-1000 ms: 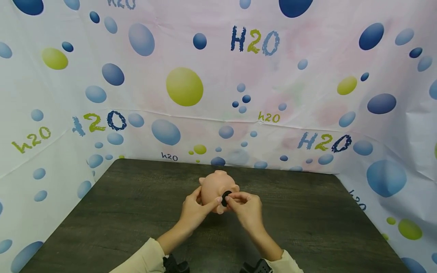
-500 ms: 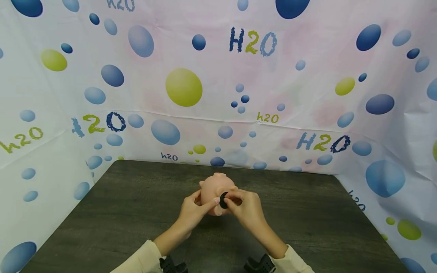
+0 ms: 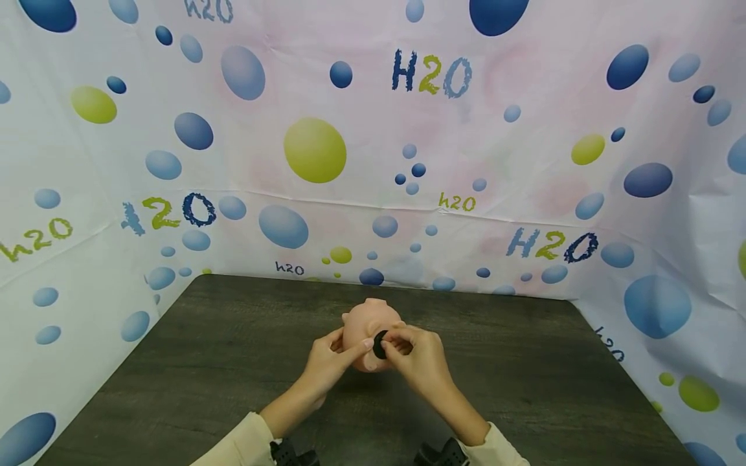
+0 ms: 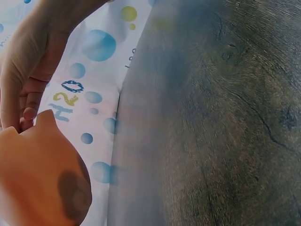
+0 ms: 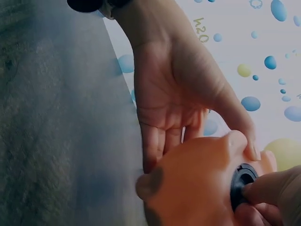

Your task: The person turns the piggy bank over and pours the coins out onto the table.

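Observation:
A pinkish-orange piggy bank [image 3: 370, 323] is held up in front of me, its underside with the stubby feet turned toward me. My left hand [image 3: 328, 359] grips it from the left, thumb near the black round plug [image 3: 380, 345] and fingers behind the body. In the right wrist view the plug [image 5: 239, 184] lies at the hole in the belly, and the thumb and fingers of my right hand [image 3: 423, 362] pinch its middle. The left wrist view shows the piggy bank [image 4: 37, 174] with a dark patch on its side, and the right hand [image 4: 30, 70] reaching down behind it.
Beneath the hands is a dark wood-grain table [image 3: 262, 336]. A white sheet [image 3: 373, 129] printed with bubbles and "H2O" lettering stands behind the table and along its sides. Dark straps [image 3: 443, 453] sit on the wrists, below the light sleeves.
The piggy bank and both hands have sunk slightly in the view. The plug has shifted a little left, with the right fingers still on it. The left hand keeps its grip.

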{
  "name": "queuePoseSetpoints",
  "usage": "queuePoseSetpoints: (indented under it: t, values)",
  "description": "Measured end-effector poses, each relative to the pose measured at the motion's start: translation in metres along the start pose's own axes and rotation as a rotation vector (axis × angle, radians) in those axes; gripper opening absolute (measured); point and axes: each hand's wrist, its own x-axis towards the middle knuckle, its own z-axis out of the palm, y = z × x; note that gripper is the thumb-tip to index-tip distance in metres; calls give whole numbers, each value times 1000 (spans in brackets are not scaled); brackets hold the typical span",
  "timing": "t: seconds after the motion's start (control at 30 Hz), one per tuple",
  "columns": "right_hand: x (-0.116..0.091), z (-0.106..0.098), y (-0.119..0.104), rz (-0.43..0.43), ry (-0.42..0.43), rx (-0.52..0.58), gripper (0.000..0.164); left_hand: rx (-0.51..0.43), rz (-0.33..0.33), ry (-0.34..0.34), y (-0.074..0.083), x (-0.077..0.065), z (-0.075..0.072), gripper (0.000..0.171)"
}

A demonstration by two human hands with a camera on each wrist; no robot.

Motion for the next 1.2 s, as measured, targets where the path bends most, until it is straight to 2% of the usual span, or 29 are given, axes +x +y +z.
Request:
queuePoseSetpoints:
  t: [0.23, 0.4, 0.47, 0.53, 0.77, 0.87, 1.03, 1.2]
  values:
    - [1, -3, 4, -122, -17, -38, 9, -3, -11, -32, 1, -1, -2, 68]
    - [-1, -3, 8, -295, -32, -123, 9, -1, -20, -67, 0, -2, -3, 69]
    - [-2, -4, 8, -331, -37, -152, 9, 2, -24, -77, -1, -1, -3, 70]
    - [-1, -4, 7, -319, -38, -152, 9, 3, -38, -82, -2, -1, -3, 71]
    - [-2, -3, 2, -114, -12, -30, 12, -33, -96, -78, -4, 2, -4, 78]
    - [-2, -3, 1, -63, 8, 16, 14, -32, -106, -69, -4, 3, -5, 78]
    - [-4, -1, -1, -59, 35, 18, 14, -32, -116, -54, -2, 3, -4, 77]
    - [-5, 3, -1, -105, 59, -52, 15, -41, -110, -50, -1, 1, -3, 74]
